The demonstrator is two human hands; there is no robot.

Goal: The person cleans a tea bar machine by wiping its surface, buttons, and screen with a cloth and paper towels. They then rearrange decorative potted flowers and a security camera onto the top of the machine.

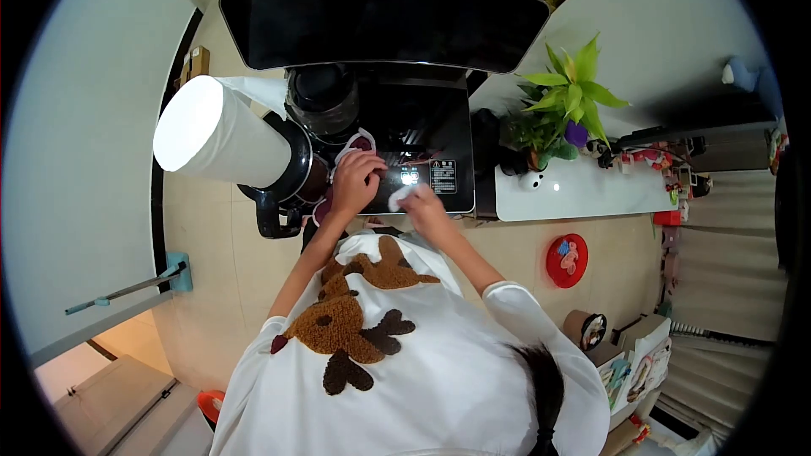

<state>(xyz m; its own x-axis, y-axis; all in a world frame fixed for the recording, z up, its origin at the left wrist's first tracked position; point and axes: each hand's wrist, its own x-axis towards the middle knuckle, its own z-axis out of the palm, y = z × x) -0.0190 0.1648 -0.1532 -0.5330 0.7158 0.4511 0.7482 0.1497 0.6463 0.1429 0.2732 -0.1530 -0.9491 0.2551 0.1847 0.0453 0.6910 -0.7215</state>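
Note:
My left hand [359, 179] lies on the left front part of a glossy black countertop appliance [414, 122], its fingers stretched over the surface. Under and beside that hand is a dark red cloth-like item with a pale edge [358, 142]; its exact kind is unclear. My right hand [425, 205] is closed on a small white wipe [400, 198] at the appliance's front edge, slightly blurred. Just above the wipe are lit display icons [410, 176], with a printed warning label [443, 176] to their right.
Left of my left hand, a large white roll [232, 137] stands on a black-handled kettle [291, 173]. Behind is a glass pot [325, 101] below a raised dark panel [380, 17]. A potted plant [574, 89] sits on the white counter [549, 198] at right. A red basin [567, 261] is on the floor.

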